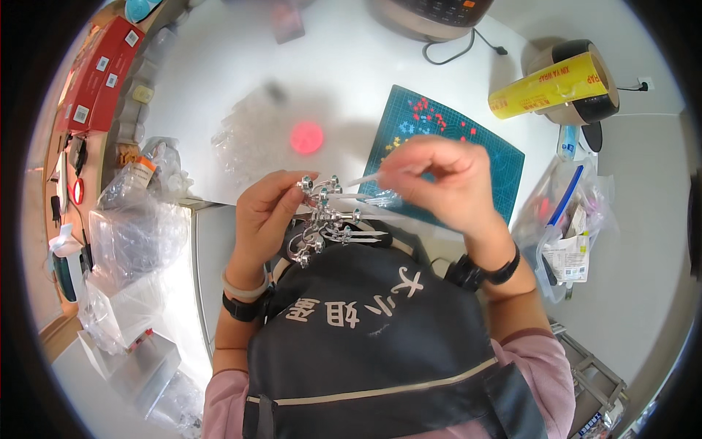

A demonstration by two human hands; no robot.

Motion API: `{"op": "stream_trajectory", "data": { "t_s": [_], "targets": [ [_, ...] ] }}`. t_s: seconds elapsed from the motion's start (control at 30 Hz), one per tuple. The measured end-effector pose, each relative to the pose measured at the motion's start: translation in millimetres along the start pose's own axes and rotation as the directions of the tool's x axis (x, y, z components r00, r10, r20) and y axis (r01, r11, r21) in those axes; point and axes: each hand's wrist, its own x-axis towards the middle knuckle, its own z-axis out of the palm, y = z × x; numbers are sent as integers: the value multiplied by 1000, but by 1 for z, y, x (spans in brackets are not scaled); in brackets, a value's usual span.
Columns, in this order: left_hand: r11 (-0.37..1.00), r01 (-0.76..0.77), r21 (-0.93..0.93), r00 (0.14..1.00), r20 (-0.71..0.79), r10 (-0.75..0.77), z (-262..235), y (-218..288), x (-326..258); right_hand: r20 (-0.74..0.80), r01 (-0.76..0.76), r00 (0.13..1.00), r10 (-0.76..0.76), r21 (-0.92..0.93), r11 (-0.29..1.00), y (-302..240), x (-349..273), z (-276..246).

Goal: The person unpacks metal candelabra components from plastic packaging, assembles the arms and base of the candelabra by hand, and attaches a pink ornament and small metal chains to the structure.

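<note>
My left hand grips the edge of a silver, crown-like ornament with curled arms and dark jewelled ends. Several thin white sticks stick out from its right side. It is held above the table's near edge, in front of my dark apron. To the right of it, my right hand pinches a thin white strip, whose free end points left toward the ornament; its exact kind is blurred. Beneath and beyond this hand lies a green cutting mat with small red, blue and yellow pieces on it.
A pink round object and clear plastic film lie on the white table. Farther back stand a dark appliance and a yellow wrap box. Red boxes line the left; a filled clear bag hangs right.
</note>
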Motion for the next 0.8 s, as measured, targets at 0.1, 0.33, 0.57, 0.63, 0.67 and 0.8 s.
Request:
{"op": "stream_trajectory", "data": {
  "t_s": [0.1, 0.33, 0.57, 0.63, 0.67, 0.8],
  "targets": [
    [1000, -5, -7, 1000, 13, 5, 2, 7, -1, 81, 141, 988, -129, -175, 974, -11, 1, 8],
    [997, -24, 69, 999, 48, 21, 1, 10, -6, 114, 199, 977, -183, -154, 968, -8, 1, 16],
    [995, -34, 95, 997, 79, 26, 6, 20, -5, 128, 177, 979, -156, -169, 970, -7, -1, 21],
    [993, -36, 113, 997, 77, 27, 6, 20, -5, 142, 288, 957, -254, -342, 895, -9, -2, 21],
    [987, -51, 149, 997, 66, 42, 6, 19, -6, 142, 287, 957, -253, -341, 895, -9, -3, 21],
    [958, -98, 271, 995, 56, 85, 9, 24, -8, 241, 408, 912, -331, -616, 674, -8, -7, 21]
  ]
}}
